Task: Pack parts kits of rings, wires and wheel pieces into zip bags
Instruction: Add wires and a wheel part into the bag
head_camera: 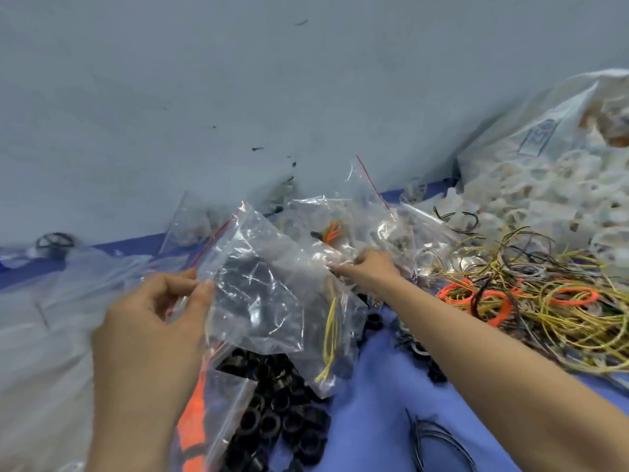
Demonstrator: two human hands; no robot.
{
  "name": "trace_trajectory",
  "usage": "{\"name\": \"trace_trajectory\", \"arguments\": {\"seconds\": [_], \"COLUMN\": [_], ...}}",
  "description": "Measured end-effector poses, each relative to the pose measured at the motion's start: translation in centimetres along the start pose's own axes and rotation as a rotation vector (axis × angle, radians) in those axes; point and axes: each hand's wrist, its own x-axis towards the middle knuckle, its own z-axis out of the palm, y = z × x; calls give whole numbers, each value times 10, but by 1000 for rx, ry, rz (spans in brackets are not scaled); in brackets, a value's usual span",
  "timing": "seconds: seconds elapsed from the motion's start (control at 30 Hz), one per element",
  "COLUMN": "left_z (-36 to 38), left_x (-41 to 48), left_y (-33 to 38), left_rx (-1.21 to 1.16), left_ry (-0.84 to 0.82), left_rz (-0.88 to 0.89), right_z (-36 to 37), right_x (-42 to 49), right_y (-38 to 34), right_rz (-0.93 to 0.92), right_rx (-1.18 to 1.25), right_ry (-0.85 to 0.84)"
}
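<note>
Your left hand (153, 318) holds a clear zip bag (258, 291) above the blue table (374, 403), thumb and forefinger clamped on the bag's left edge just below its red-lined seal. The bag hangs crumpled and tilted, its mouth up toward the left. Your right hand (371, 267) reaches forward to the bag's far right corner, fingers curled together. Blur prevents confirming whether they grip the plastic or only touch it. A second bag with yellow wire (332, 335) inside lies directly behind and below the held one. A pile of black rings (282, 413) lies on the table beneath both bags, near your left forearm. Beside the rings is another bag holding an orange piece (192, 427). A tangle of yellow, orange and dark wires (544, 308) lies to the right of your right arm. Beyond it stands a large sack of white wheel pieces (544, 172). More clear bags (374, 219) are heaped against the wall.
</note>
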Motion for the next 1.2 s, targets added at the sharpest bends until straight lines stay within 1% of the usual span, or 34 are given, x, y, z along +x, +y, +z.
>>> {"name": "trace_trajectory", "arguments": {"seconds": [0.03, 0.07, 0.1, 0.13, 0.17, 0.2, 0.23, 0.27, 0.3, 0.33, 0.4, 0.47, 0.53, 0.6, 0.67, 0.7, 0.77, 0.8, 0.87, 0.9, 0.93, 0.97, 1.0, 1.03, 1.07, 1.13, 1.2], "left_z": [1, 3, 4, 5, 6, 7, 7, 9, 11, 13, 19, 26, 32, 36, 38, 38, 39, 38, 37, 37, 38, 38, 40, 41, 42, 44, 45], "left_x": [0, -1, -2, -3, -4, -5, -5, -6, -6, -8, -11, -16, -23, -32, -41, -45, -50, -51, -54, -56, -59, -62, -65, -67, -67, -64, -62], "left_y": [0, 1, 3, 5, 6, 7, 8, 8, 9, 11, 14, 21, 29, 41, 54, 59, 66, 70, 77, 79, 80, 81, 81, 82, 83, 82, 81], "left_rx": [6, 14, 17, 14, 12, 14, 16, 19, 26, 34, 35, 18, -29, -69, -61, -48, -12, -1, -16, -52, -77, -80, -64, -58, -71, -98, -89], "left_ry": [1, 1, -4, -11, -14, -17, -20, -24, -30, -36, -59, -106, -157, -203, -250, -270, -300, -308, -324, -349, -378, -396, -408, -426, -444, -449, -387], "left_rz": [-9, -11, -17, -22, -27, -24, -19, -11, 0, 12, 46, 107, 201, 320, 442, 496, 582, 635, 706, 700, 691, 701, 723, 733, 723, 713, 755], "right_z": [2, 5, 7, 6, 1, -7, -19, -32, -44, -57, -78, -99, -122, -143, -159, -163, -165, -163, -154, -149, -145, -142, -142, -143, -145, -148, -147], "right_x": [-1, -2, -7, -12, -19, -26, -36, -48, -61, -76, -106, -133, -156, -175, -193, -200, -211, -211, -204, -199, -194, -190, -188, -187, -186, -187, -188], "right_y": [-1, -1, -4, -7, -11, -13, -14, -13, -11, -9, -7, -13, -28, -49, -71, -82, -99, -104, -108, -109, -107, -104, -100, -97, -93, -88, -82], "right_rz": [-8, -42, -96, -140, -133, -77, -5, 39, 44, 16, -45, -75, -168, -395, -703, -817, -939, -964, -954, -896, -798, -684, -586, -528, -520, -583, -589], "right_rx": [-61, -32, 79, 261, 499, 767, 1043, 1303, 1506, 1634, 1728, 1744, 1686, 1545, 1260, 1078, 680, 443, -134, -422, -661, -816, -855, -792, -657, -366, -181], "right_ry": [22, 57, 85, 115, 134, 122, 50, -66, -180, -260, -288, -254, -239, -228, -246, -276, -363, -354, -292, -295, -339, -415, -506, -585, -638, -714, -816]}}
